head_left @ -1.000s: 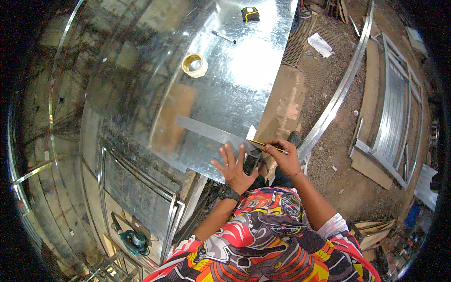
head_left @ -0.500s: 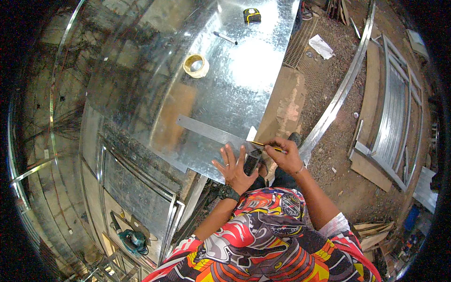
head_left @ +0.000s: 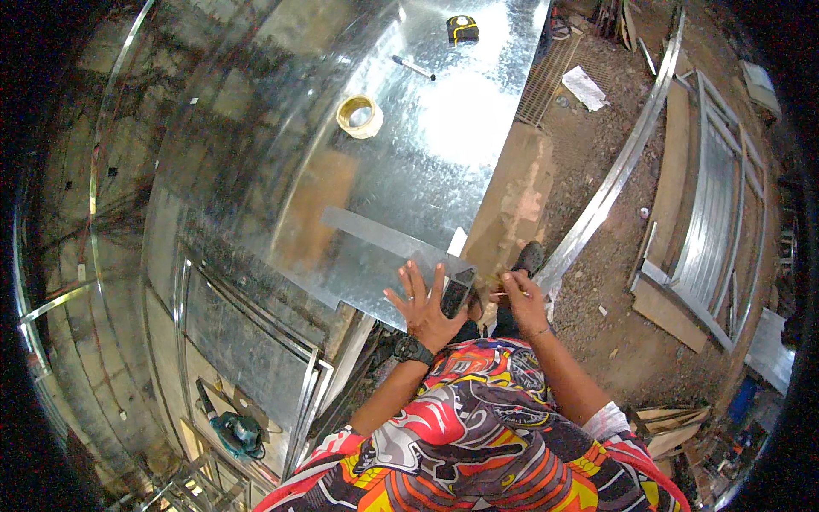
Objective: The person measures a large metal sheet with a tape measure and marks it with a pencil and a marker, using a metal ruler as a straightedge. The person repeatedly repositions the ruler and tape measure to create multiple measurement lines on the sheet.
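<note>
A try square lies on a shiny sheet of metal (head_left: 401, 188), its steel blade (head_left: 384, 232) pointing left and away, its dark stock (head_left: 457, 293) at the sheet's near right edge. With fingers spread flat, my left hand (head_left: 429, 317) presses down beside the stock, fingertips at the blade. Just off the sheet's edge, my right hand (head_left: 525, 305) is closed in a pinch on a thin pencil (head_left: 497, 293), which looks smeared here. A small white piece (head_left: 458, 241) sits at the edge beyond the blade.
Farther up the sheet are a tape roll (head_left: 360, 117), a marker (head_left: 414, 67) and a yellow-black tape measure (head_left: 462, 30). A teal power tool (head_left: 237, 435) rests low on the left. Metal frames (head_left: 712, 205) and a long metal strip (head_left: 610, 183) lie on the right-hand ground.
My right hand has drawn the pencil back from the sheet's edge, slightly right and toward me. My left hand and the square have stayed in place.
</note>
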Demonstrator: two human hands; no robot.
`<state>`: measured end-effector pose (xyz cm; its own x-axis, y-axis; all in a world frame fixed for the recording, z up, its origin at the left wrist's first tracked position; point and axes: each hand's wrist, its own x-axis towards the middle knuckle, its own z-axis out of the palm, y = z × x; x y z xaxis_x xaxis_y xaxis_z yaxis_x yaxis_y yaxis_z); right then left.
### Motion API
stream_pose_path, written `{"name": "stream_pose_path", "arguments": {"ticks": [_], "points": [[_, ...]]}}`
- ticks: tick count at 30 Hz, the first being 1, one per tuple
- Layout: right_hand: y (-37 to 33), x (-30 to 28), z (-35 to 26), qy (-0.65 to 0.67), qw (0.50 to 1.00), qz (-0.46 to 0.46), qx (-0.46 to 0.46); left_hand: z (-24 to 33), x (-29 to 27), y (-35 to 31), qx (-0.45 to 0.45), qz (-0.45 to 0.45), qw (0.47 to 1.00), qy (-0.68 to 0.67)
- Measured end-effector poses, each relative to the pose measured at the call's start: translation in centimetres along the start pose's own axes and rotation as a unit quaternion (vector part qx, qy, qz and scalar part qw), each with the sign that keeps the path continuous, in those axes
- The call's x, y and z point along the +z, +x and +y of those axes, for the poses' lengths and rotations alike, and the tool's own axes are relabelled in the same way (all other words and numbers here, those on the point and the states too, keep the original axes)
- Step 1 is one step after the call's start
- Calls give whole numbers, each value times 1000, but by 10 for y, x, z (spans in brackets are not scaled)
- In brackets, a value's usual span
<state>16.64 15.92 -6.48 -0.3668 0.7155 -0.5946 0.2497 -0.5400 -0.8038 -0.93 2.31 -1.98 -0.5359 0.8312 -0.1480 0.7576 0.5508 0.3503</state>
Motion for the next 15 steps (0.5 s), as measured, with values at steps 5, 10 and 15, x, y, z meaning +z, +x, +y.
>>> {"name": "stream_pose_path", "arguments": {"ticks": [5, 10, 15], "points": [[-3, 47, 36, 31, 998, -55, 22, 2, -2, -8, 2, -15, 1000, 8], [-19, 63, 27, -90, 992, -92, -3, -13, -1, -30, -5, -10, 1000, 5], [-27, 65, 38, -7, 990, -118, 74, -14, -7, -42, -18, -36, 999, -15]]}}
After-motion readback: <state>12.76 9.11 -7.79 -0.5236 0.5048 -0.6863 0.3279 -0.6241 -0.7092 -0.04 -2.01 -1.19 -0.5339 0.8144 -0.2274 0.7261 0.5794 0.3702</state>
